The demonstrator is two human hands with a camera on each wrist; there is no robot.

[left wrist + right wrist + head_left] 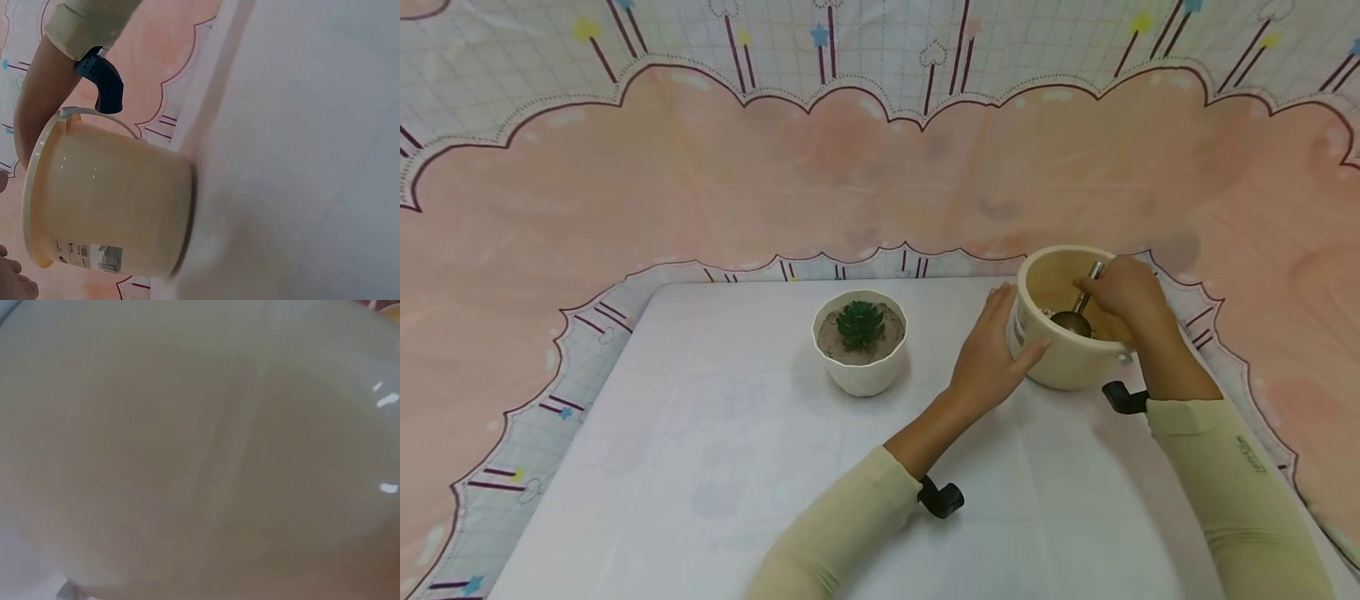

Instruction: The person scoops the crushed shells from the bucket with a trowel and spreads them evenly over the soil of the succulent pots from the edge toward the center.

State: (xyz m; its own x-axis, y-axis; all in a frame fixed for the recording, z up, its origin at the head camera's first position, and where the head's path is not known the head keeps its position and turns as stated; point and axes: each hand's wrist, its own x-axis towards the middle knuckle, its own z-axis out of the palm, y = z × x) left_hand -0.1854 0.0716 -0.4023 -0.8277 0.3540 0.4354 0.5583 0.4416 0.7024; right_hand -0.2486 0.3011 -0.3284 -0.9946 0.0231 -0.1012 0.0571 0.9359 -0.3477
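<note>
A cream plastic bucket (1063,367) stands upright at the back right of the white table. Inside it is a metal ladle (1072,323), its round bowl low and its handle slanting up. My right hand (1123,292) reaches over the right rim and grips the ladle's handle. Against the bucket's left side rests my left hand (988,362), fingers straight and thumb toward the front. The left wrist view shows the bucket (119,194) sideways, with a printed label (89,255) and a handle. Pale bits lie near the ladle's bowl; most contents are hidden. In the right wrist view, the bucket wall (156,456) fills nearly everything.
Left of the bucket, a small green succulent (860,325) grows in a white pot (861,379) on the white table (715,467). A patterned pink and white cloth (850,183) hangs behind and around the table. Both wrists carry black camera mounts (942,498).
</note>
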